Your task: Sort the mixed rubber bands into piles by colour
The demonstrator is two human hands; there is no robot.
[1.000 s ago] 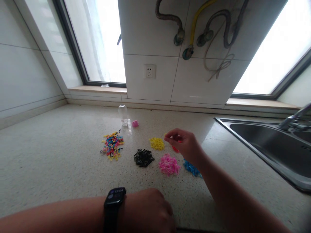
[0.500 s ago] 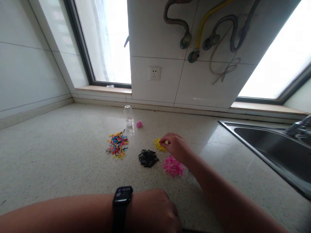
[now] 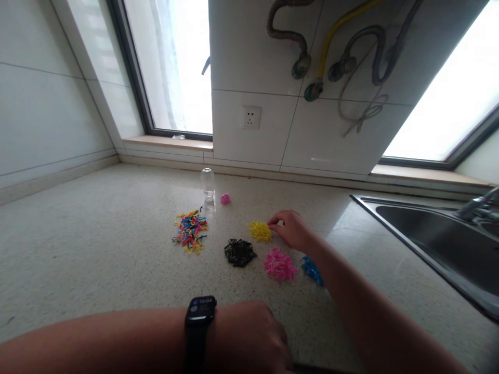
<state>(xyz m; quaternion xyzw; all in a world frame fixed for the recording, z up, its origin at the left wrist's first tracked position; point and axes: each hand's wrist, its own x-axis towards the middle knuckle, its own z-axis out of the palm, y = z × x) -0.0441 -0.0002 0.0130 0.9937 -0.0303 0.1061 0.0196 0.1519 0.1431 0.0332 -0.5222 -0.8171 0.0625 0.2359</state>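
My right hand [image 3: 291, 228] is at the right edge of a small pile of yellow rubber bands [image 3: 259, 232]. Its thumb and forefinger are pinched together; whatever is between the tips is too small to make out. Nearer to me lie piles of black rubber bands [image 3: 239, 253] and pink rubber bands [image 3: 279, 266]. Blue rubber bands [image 3: 312, 270] show partly from behind my right forearm. A mixed-colour heap of rubber bands [image 3: 191, 231] lies to the left. My left hand [image 3: 253, 337], below a black wristwatch [image 3: 200, 310], rests at the counter's near edge, its fingers bent under and hidden.
Behind the piles stand a clear small bottle [image 3: 208, 185] and a pink cap [image 3: 225, 199] on the speckled counter [image 3: 117, 249]. A steel sink [image 3: 429, 223] is set in at the right. The tiled wall has a socket [image 3: 252, 117] and hoses above.
My right hand has shifted a little right, from over the yellow rubber bands to their edge, uncovering more of them. The blue rubber bands now show beside my forearm. My left hand stays put.
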